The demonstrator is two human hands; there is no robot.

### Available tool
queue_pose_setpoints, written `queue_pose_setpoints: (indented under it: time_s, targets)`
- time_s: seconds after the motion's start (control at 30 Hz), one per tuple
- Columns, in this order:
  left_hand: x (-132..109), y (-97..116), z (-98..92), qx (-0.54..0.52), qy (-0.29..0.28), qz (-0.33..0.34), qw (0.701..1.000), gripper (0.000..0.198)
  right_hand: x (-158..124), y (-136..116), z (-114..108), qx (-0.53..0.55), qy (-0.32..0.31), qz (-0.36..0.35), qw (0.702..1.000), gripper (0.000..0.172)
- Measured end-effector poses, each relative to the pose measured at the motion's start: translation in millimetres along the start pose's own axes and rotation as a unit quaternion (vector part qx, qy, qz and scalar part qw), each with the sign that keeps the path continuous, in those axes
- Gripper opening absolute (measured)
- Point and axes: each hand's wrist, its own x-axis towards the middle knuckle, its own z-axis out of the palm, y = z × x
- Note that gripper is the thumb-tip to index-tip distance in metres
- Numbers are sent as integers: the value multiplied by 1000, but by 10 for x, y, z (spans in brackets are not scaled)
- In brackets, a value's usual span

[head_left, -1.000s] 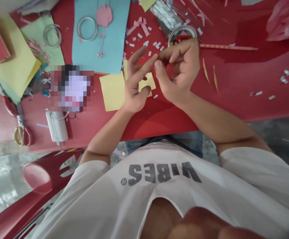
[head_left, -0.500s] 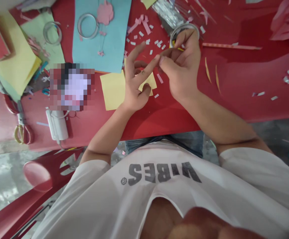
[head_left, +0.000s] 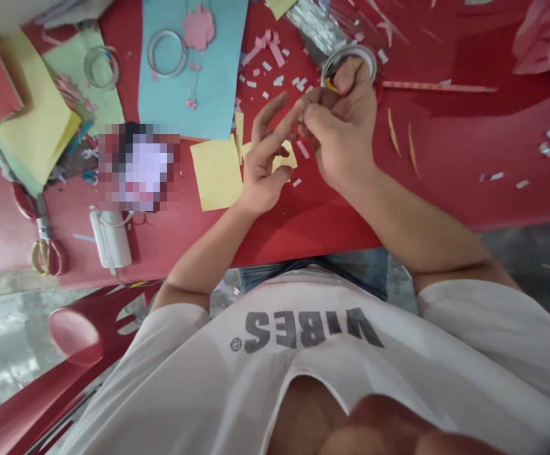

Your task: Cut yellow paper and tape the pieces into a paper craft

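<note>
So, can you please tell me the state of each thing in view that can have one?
left hand: open, fingers spread
right hand: pinched shut, any held item too small to see
adhesive tape roll: touching right hand
scissors: blades closed
yellow paper sheet: lying flat

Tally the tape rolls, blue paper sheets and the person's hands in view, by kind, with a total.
Tape rolls: 3 (roll on the blue sheet, roll on the green sheet, roll at the right hand)
Blue paper sheets: 1 (blue sheet)
Hands: 2 (left hand, right hand)
Total: 6
</note>
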Motion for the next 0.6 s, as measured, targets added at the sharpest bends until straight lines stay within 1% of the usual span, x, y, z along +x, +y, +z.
queue_pose_setpoints:
  time_s: [0.03,0.17,0.27,0.33,0.4,0.47,0.53,0.57,0.6]
  targets:
    - [-4,3,12,-5,-3,-2,1000,66,3,0,-4,8,-5,11,1000,44]
    - [-32,87,55,-20,-15,-4,1000,70,16,-18,-28,12,14,19,1000,49]
    - [-58,196,75,-47,-27,-11,998,69,10,-92,-21,-7,21,41,999,56]
    - [-64,241,73,-75,-40,-4,996,71,10,-150,-12,1,22,36,999,55]
    - [-55,238,54,-81,-44,6,996,76,18,-185,-11,13,6,9,1000,52]
    - [-34,197,23,-62,-35,20,997,79,32,-188,-25,1,-17,-17,1000,53]
    - [-11,158,-10,-37,-20,39,998,81,41,-169,-45,-29,-36,-22,999,57]
    - [-2,152,-23,-29,-14,44,999,81,42,-157,-56,-41,-35,-18,998,59]
    - [4,158,-33,-22,-12,33,999,80,43,-146,-66,-52,-32,-11,998,60]
